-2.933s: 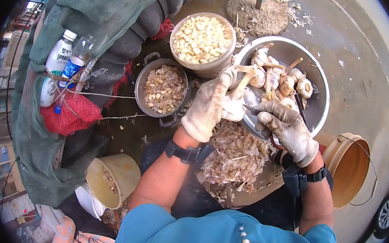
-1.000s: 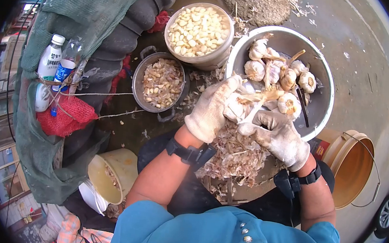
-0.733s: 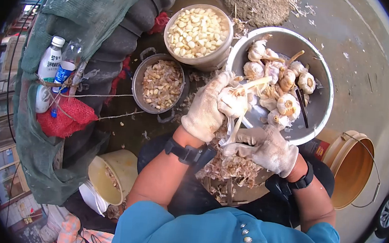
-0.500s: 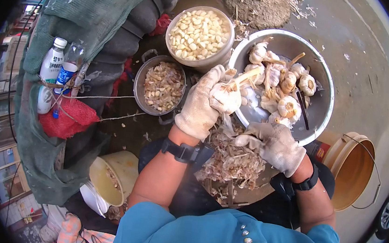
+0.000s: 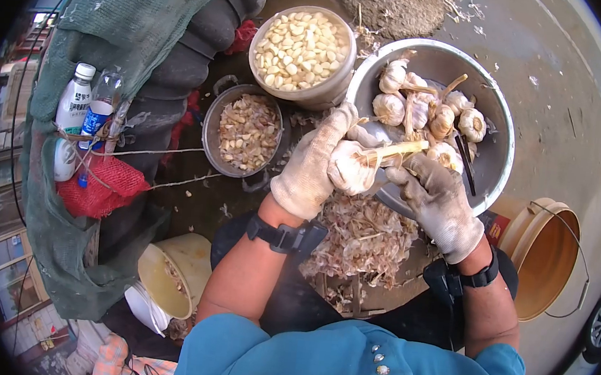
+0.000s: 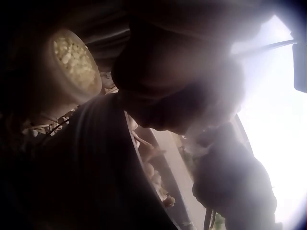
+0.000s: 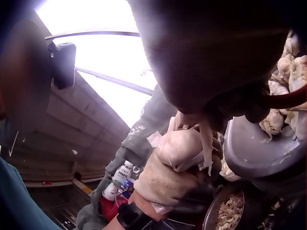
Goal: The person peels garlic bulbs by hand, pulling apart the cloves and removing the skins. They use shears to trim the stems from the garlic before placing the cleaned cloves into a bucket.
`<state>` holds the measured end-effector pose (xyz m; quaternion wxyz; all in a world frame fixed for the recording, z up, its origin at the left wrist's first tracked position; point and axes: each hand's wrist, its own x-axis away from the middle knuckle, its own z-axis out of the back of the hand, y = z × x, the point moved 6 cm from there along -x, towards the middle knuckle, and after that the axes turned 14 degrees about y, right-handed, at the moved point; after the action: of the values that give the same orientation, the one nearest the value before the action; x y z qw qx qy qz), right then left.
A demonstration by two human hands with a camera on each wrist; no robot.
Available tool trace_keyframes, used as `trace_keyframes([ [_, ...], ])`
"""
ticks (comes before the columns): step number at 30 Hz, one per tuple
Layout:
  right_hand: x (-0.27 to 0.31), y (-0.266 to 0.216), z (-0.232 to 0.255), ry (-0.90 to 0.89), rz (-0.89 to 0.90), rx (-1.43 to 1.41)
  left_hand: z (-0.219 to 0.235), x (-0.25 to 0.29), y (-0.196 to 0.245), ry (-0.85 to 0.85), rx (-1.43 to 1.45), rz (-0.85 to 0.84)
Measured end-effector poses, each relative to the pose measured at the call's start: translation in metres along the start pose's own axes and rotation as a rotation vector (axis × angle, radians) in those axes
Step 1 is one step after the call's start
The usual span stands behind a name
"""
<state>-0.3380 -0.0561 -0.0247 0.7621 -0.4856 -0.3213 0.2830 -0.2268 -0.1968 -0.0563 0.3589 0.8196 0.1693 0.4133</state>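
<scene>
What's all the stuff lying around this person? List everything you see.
garlic bulb: one, white, held in the left hand, stalk pointing right
garlic bulbs: several, white, in the big metal basin
peeled cloves: many, pale yellow, filling the round bowl at top
unpeeled cloves: many, brownish, in the small handled pot
garlic skins: a pile, pale, on the lap
buckets: two, yellow, one at right, one lower left
bottles: two, white and clear, tied at left
net bag: one, red, below the bottles
left hand: gloved, grips the bulb
right hand: gloved, at the stalk
</scene>
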Motion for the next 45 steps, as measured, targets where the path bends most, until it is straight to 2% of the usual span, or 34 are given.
trace_keyframes([
  [2, 0.001, 0.000, 0.001, 0.008, 0.159, 0.125, 0.000, 0.000, 0.000, -0.008, -0.072, -0.057],
  [3, 0.000, -0.003, 0.004, 0.008, 0.158, 0.125, 0.001, -0.001, -0.002, 0.008, -0.060, 0.009],
  [5, 0.001, -0.016, 0.005, -0.052, 0.340, 0.343, 0.000, 0.001, -0.005, 0.024, -0.048, 0.076],
  [7, 0.002, -0.016, 0.005, -0.062, 0.360, 0.335, -0.003, 0.005, 0.002, 0.038, -0.188, -0.060],
  [8, 0.002, -0.017, 0.004, -0.074, 0.381, 0.327, -0.005, 0.006, 0.003, 0.040, -0.188, -0.058],
  [10, 0.005, -0.015, 0.002, -0.067, 0.379, 0.299, -0.008, 0.006, -0.003, 0.052, -0.075, 0.069],
  [11, 0.006, -0.014, 0.001, -0.061, 0.376, 0.272, -0.006, 0.007, -0.002, 0.053, -0.075, 0.071],
  [13, 0.008, -0.015, 0.000, -0.047, 0.385, 0.220, -0.011, 0.014, -0.009, -0.134, -0.062, 0.236],
  [14, 0.008, -0.017, 0.001, -0.032, 0.397, 0.168, -0.013, 0.014, -0.010, -0.132, -0.061, 0.236],
  [15, 0.008, -0.016, 0.000, -0.032, 0.396, 0.168, -0.013, 0.013, -0.009, -0.087, -0.126, 0.171],
  [17, 0.012, -0.020, -0.005, -0.058, 0.566, 0.250, -0.011, 0.011, -0.008, -0.041, -0.189, 0.108],
  [18, 0.015, -0.014, -0.008, -0.061, 0.565, 0.250, -0.014, 0.009, -0.004, -0.143, -0.370, -0.035],
  [19, 0.016, -0.001, -0.011, -0.049, 0.439, 0.161, -0.019, 0.009, -0.001, -0.246, -0.551, -0.179],
  [20, 0.016, 0.010, -0.012, -0.037, 0.312, 0.072, -0.018, 0.009, -0.003, -0.245, -0.551, -0.176],
  [22, 0.014, 0.011, -0.011, -0.035, 0.247, -0.008, -0.015, 0.008, -0.011, -0.216, -0.461, -0.013],
  [24, 0.009, 0.017, -0.010, -0.108, 0.030, -0.111, -0.017, 0.012, -0.010, -0.168, -0.348, 0.035],
  [25, 0.011, 0.014, -0.012, 0.057, 0.023, -0.376, -0.016, 0.013, -0.010, -0.122, -0.236, 0.083],
  [26, 0.008, 0.016, -0.009, 0.056, 0.022, -0.376, -0.017, 0.014, -0.008, -0.120, -0.236, 0.083],
  [28, 0.000, 0.016, -0.013, -0.104, -0.075, -0.196, -0.021, 0.014, -0.003, -0.184, -0.245, 0.041],
  [29, 0.001, 0.010, -0.014, -0.125, -0.196, -0.374, -0.023, 0.014, -0.002, -0.216, -0.250, 0.021],
  [30, 0.001, 0.009, -0.014, -0.126, -0.198, -0.372, -0.021, 0.010, -0.003, -0.215, -0.249, 0.022],
  [32, 0.004, 0.010, -0.019, -0.146, -0.292, -0.510, -0.027, 0.014, 0.012, -0.418, -0.687, -0.722],
  [33, 0.003, 0.014, -0.020, -0.152, -0.273, -0.451, -0.024, 0.013, 0.010, -0.374, -0.566, -0.648],
  [34, 0.003, 0.016, -0.019, -0.152, -0.273, -0.451, -0.023, 0.015, 0.009, -0.374, -0.567, -0.649],
  [36, 0.004, 0.020, -0.019, -0.173, -0.298, -0.461, -0.025, 0.017, 0.007, -0.331, -0.807, -0.663],
  [37, 0.004, 0.017, -0.019, -0.174, -0.297, -0.460, -0.025, 0.016, 0.008, -0.330, -0.806, -0.664],
  [39, 0.005, 0.009, -0.020, -0.165, -0.314, -0.491, -0.030, 0.021, 0.013, -0.361, -0.909, -0.869],
  [40, 0.006, 0.005, -0.017, -0.167, -0.315, -0.491, -0.028, 0.021, 0.010, -0.359, -0.910, -0.868],
  [42, 0.013, 0.013, -0.018, -0.217, -0.601, -0.510, -0.025, 0.021, 0.008, -0.298, -0.832, -0.915],
  [43, 0.013, 0.012, -0.018, -0.216, -0.603, -0.510, -0.025, 0.022, 0.007, -0.298, -0.832, -0.914],
  [45, 0.006, -0.002, -0.015, -0.181, -0.318, -0.495, -0.021, 0.015, -0.001, -0.278, -0.706, -0.596],
])
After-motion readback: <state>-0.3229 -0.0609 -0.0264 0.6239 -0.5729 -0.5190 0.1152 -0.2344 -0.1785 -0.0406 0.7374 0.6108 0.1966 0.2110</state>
